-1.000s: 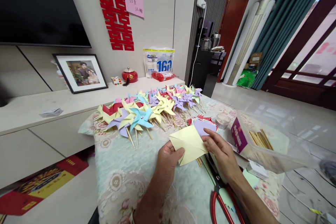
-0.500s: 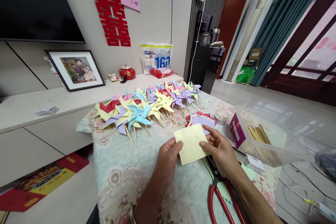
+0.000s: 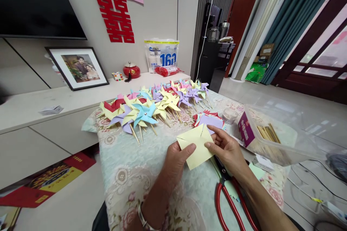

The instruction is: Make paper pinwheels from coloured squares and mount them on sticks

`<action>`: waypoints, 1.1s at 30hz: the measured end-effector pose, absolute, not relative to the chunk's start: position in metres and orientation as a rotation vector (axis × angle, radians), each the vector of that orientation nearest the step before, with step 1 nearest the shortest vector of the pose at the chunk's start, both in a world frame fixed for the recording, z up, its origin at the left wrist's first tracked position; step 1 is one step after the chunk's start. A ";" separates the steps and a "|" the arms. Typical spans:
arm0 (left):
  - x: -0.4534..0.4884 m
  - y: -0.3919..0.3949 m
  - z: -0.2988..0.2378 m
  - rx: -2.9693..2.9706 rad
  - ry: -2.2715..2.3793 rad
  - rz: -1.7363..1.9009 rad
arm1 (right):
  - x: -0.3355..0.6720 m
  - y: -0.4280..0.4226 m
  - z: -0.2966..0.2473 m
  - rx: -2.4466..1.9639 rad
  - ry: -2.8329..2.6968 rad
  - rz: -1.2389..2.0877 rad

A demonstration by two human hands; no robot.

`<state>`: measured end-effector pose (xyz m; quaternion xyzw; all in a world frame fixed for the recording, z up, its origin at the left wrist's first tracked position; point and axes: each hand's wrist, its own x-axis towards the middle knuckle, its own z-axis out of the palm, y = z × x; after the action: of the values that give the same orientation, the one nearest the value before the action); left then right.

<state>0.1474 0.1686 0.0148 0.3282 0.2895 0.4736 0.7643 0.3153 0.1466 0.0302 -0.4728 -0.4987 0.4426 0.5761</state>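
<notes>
A pale yellow paper square [image 3: 197,148] with slits cut in from its corners is held up between my two hands. My left hand [image 3: 176,160] pinches its left edge, thumb on top. On the right edge, my right hand [image 3: 225,148] grips it with the thumb in front and fingers behind. Below my right hand lie red-handled scissors [image 3: 223,180], partly under the forearm. Just beyond the square is a stack of coloured paper sheets [image 3: 210,120], a purple one on top. Several finished paper pinwheels [image 3: 145,113] on sticks lie across the table's far side.
To the right, a clear plastic box [image 3: 271,151] holds wooden sticks [image 3: 268,133]. A small round clear container [image 3: 230,115] stands by the paper stack, and a small white box [image 3: 263,162] lies nearer. A flowered cloth [image 3: 141,180] covers the table. Behind runs a white cabinet [image 3: 73,108].
The slits at the square's far corners now stand slightly apart, and my left thumb has slid farther onto the paper. The camera view has shifted a little.
</notes>
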 end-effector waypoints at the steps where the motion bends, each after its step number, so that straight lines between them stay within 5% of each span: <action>1: 0.147 0.168 0.014 0.723 0.626 1.021 | 0.315 0.146 0.030 -1.113 -1.187 1.017; 27: 0.132 0.176 0.012 0.726 0.847 1.052 | 0.312 0.150 0.011 -1.246 -1.418 0.936; 33: 0.124 0.180 0.011 0.747 0.954 1.000 | 0.315 0.148 0.014 -1.278 -1.586 0.604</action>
<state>0.1243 0.1797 0.0112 0.3362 0.4294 0.4501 0.7071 0.3148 0.1480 0.0143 -0.5255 -0.6521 0.2482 0.4868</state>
